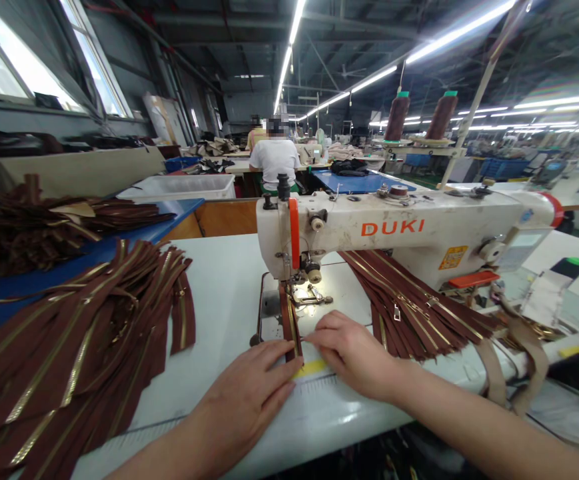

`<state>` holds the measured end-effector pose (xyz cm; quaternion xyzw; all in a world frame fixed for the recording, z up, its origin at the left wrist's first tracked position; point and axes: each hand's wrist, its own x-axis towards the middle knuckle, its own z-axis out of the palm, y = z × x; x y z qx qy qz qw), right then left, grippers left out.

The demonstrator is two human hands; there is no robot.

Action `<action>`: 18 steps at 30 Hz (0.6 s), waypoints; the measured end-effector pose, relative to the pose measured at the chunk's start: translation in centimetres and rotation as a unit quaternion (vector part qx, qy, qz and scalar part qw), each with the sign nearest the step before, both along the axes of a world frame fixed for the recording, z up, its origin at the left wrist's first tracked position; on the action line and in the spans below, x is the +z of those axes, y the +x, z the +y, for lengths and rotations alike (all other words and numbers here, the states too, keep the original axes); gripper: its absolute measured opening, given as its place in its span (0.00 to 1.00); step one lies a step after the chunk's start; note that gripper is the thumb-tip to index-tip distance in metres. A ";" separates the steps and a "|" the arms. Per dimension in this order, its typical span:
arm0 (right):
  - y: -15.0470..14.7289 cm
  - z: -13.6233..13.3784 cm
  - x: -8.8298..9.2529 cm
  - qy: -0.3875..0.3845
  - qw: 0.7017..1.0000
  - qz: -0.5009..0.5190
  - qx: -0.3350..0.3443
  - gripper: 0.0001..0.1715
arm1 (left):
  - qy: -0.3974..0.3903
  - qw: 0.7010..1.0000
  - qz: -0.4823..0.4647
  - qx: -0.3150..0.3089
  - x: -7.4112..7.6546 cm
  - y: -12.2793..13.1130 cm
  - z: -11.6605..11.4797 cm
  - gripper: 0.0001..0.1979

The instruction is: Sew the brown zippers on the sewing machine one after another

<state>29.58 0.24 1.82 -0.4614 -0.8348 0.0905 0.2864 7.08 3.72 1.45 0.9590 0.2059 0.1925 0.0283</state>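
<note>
A brown zipper with gold teeth lies lengthwise under the presser foot of a white sewing machine. At its near end, my left hand holds the tape between closed fingers and thumb. My right hand pinches the zipper's right edge, a little farther toward the needle; the fingertips hide part of the tape. Just right of the needle sits a metal guide on the bed plate. Yellow tape on the tabletop shows between my hands.
A pile of brown zippers spreads over the left side. More zippers lie beneath the machine arm. Brown thread cones stand behind. A blue table borders the left, and a person sits farther back.
</note>
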 end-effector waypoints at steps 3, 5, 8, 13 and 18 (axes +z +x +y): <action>-0.5 2.2 -0.1 0.023 0.999 -0.029 -0.025 0.11 | 0.001 1.000 0.002 -0.002 0.0 0.0 0.0 0.15; -0.9 3.2 -0.3 0.038 0.997 -0.061 -0.024 0.10 | 0.004 1.000 0.002 -0.003 0.0 0.0 0.0 0.14; -1.2 3.7 -0.4 0.053 0.994 -0.090 -0.021 0.09 | 0.011 1.000 0.002 -0.002 0.1 0.0 0.0 0.14; -1.1 3.0 -0.6 0.072 0.994 -0.087 -0.007 0.10 | 0.014 1.000 -0.004 -0.003 0.1 0.0 0.0 0.14; -1.1 2.4 -0.7 0.071 0.993 -0.088 0.015 0.11 | 0.015 1.000 0.006 -0.005 0.2 0.0 0.0 0.15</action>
